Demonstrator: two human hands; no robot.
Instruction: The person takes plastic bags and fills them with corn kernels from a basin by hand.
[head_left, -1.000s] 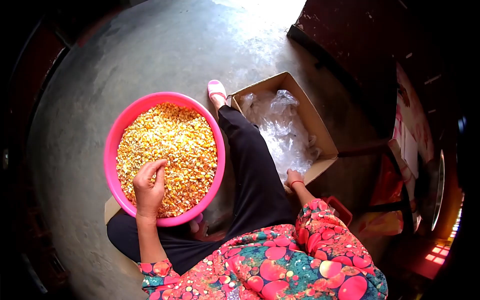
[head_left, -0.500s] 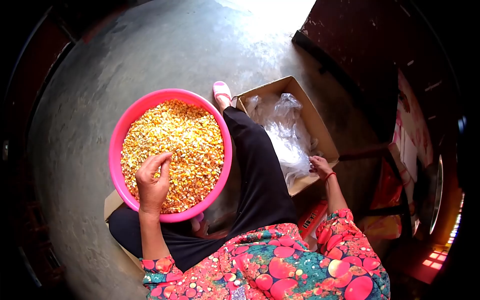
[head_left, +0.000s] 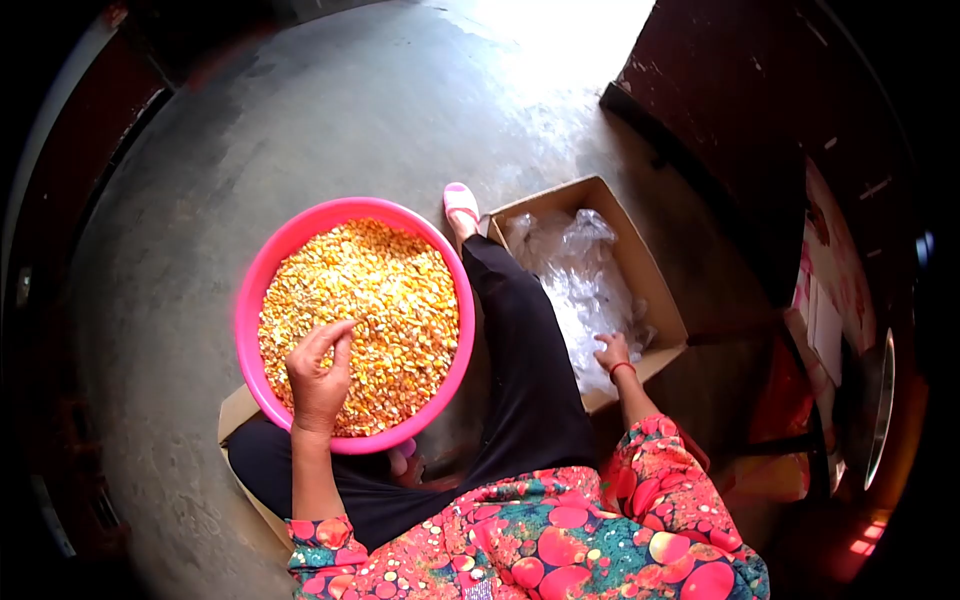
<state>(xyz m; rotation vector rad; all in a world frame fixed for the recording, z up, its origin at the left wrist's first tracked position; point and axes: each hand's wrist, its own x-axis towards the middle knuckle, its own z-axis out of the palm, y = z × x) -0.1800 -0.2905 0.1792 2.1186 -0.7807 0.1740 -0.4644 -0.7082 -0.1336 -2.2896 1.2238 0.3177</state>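
A round pink basin (head_left: pixel 246 300) full of yellow-orange corn kernels (head_left: pixel 385 300) rests by my bent left leg. Over the kernels is my left hand (head_left: pixel 318 378), its fingers curled together and the thumb drawn close to them. Whatever may be between those fingertips is too small to name. To the right, my right hand (head_left: pixel 613 355) reaches over the near end of a cardboard box (head_left: pixel 650 290). Its fingers look apart, close to or touching the clear plastic bags (head_left: pixel 585 290) heaped inside.
My right leg in black trousers (head_left: pixel 525 350) stretches between basin and box, ending in a pink shoe (head_left: pixel 460 203). A cardboard piece (head_left: pixel 238 412) shows under my left leg. Dark furniture (head_left: pixel 740 130) stands at right on the grey concrete floor (head_left: pixel 330 110).
My right hand has moved left over the plastic bags, and its fingers have spread from a pinch. My left hand keeps its curled shape over the kernels. The whole view has shifted slightly.
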